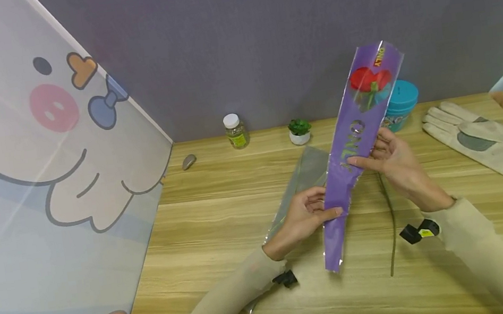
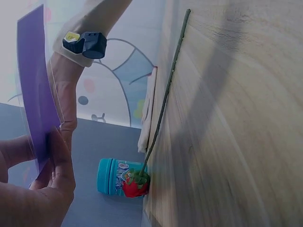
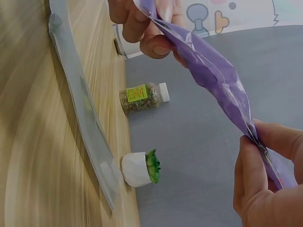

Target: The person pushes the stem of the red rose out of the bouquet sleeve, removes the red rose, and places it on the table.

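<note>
Both hands hold a long purple flower sleeve (image 1: 351, 148) lettered "ONLY", tilted above the table. Its upper end, where a red rose shape shows, leans to the right. My left hand (image 1: 302, 219) pinches the narrow lower part, thumb in front. The right hand (image 1: 402, 168) pinches the sleeve around its middle, thumb over the lettering and fingers behind. In the left wrist view a red rose (image 2: 136, 183) with a long green stem (image 2: 165, 90) lies on the table beside a teal canister (image 2: 116, 176). A second, greyish clear sleeve (image 1: 299, 171) lies under the left forearm.
Along the back stand a small jar with a white lid (image 1: 235, 131) and a potted succulent (image 1: 299, 131). A grey stone (image 1: 189, 161) lies at the back left. A pale work glove (image 1: 485, 140) lies at the right. A grey wall (image 1: 264, 42) rises behind the table.
</note>
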A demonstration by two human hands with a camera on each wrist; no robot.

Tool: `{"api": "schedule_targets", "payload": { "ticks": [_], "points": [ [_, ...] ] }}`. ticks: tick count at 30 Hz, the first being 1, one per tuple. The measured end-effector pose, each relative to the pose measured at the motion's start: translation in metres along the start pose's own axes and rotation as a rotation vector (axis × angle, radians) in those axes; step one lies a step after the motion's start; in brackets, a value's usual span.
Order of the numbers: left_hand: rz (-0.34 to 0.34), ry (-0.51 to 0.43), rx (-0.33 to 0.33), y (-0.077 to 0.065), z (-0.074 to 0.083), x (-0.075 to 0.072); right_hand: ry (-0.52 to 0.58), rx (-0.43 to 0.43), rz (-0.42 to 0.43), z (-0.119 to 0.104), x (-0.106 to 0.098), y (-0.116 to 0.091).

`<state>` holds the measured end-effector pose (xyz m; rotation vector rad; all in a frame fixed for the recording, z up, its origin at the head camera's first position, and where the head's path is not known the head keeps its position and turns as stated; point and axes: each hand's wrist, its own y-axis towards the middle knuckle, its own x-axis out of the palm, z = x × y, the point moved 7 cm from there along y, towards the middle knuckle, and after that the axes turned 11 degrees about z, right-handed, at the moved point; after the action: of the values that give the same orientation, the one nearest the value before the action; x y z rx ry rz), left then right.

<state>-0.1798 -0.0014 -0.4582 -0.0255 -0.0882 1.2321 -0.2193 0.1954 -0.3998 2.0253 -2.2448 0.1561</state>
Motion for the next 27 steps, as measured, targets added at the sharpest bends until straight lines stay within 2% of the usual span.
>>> {"api": "schedule_targets", "payload": {
  "ticks": [6,13,19,22,27],
  "points": [
    [0.014,-0.006,-0.012,0.001,0.001,0.000,0.020,-0.030,-0.027,-0.001,0.002,-0.001],
    [-0.012,-0.010,-0.017,0.002,-0.001,0.000,-0.145,-0.066,-0.044,0.000,0.004,-0.002],
    [0.013,-0.015,-0.027,0.003,-0.001,0.000,-0.295,-0.069,-0.052,0.004,0.007,-0.005],
    [0.022,-0.019,-0.032,0.004,-0.001,0.000,-0.342,-0.074,-0.055,0.006,0.009,-0.007],
    [0.036,-0.015,-0.046,0.005,-0.001,-0.001,-0.341,-0.073,-0.061,0.008,0.011,-0.010]
  ]
}}
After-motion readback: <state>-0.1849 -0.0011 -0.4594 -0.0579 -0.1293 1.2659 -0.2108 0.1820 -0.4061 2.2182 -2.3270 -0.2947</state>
